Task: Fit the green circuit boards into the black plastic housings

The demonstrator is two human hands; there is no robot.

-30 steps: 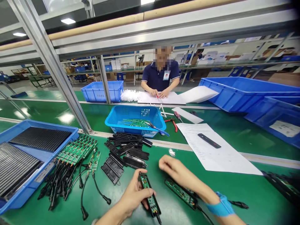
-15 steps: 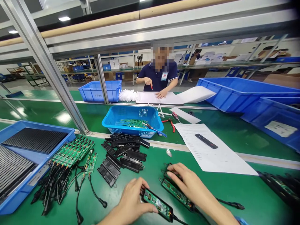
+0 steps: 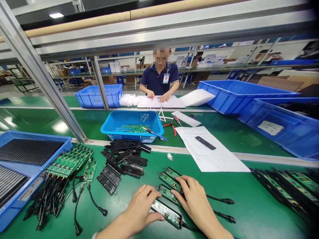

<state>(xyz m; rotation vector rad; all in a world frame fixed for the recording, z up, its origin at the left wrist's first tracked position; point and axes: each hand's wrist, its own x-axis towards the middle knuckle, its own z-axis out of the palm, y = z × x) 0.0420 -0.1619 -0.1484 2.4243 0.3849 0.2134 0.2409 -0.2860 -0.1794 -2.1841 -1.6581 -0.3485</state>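
Observation:
My left hand (image 3: 139, 207) lies at the near edge of the green bench, thumb and fingers closed on the left end of a black tray holding a green circuit board (image 3: 166, 214) with a cable. My right hand (image 3: 193, 200) rests beside it, fingers stretched flat over similar cased boards (image 3: 169, 179) that lie in a row with black cables (image 3: 220, 200) trailing right. A pile of empty black plastic cases (image 3: 122, 159) lies just beyond my left hand.
Green boards with black cables (image 3: 67, 169) are heaped at left beside a blue bin of black trays (image 3: 22, 159). A blue basket (image 3: 132, 124), paper sheet with a black case (image 3: 205, 143), and blue crates (image 3: 251, 96) sit beyond. A person works opposite (image 3: 159, 79). More assembled units (image 3: 284, 189) lie right.
My left hand has laid the cased board down flatter on the bench. My right hand has come closer and spread over the row of cased boards. The view has shifted.

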